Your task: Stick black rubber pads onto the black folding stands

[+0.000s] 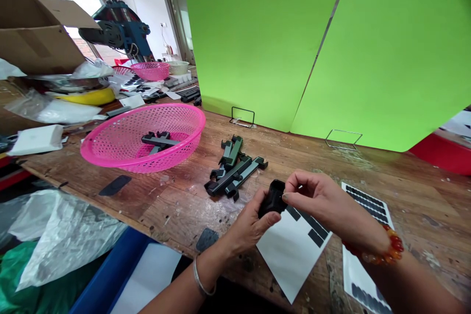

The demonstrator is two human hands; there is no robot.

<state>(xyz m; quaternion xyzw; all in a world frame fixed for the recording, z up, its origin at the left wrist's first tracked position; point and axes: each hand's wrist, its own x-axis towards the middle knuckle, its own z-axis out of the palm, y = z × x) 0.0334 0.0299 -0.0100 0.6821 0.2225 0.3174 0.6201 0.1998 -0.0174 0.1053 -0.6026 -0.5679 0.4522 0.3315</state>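
Observation:
My left hand (246, 225) grips a small black plastic part (273, 197) just above the wooden table (405, 191). My right hand (320, 196) pinches its fingertips together against the top of the same part. Under the hands lies a white sheet (290, 250) carrying black adhesive strips. A second sheet of black strips (368, 203) lies to the right, partly under my right wrist. A pile of dark green and black plastic brackets (233, 169) sits a little beyond my hands.
A pink mesh basket (121, 142) holding black brackets stands at the left. Green screens (331, 44) rise behind the work area. A black pad (115, 185) and another (206, 238) lie near the front edge. Clear plastic bags (62, 240) and a blue bin (110, 274) sit below the table.

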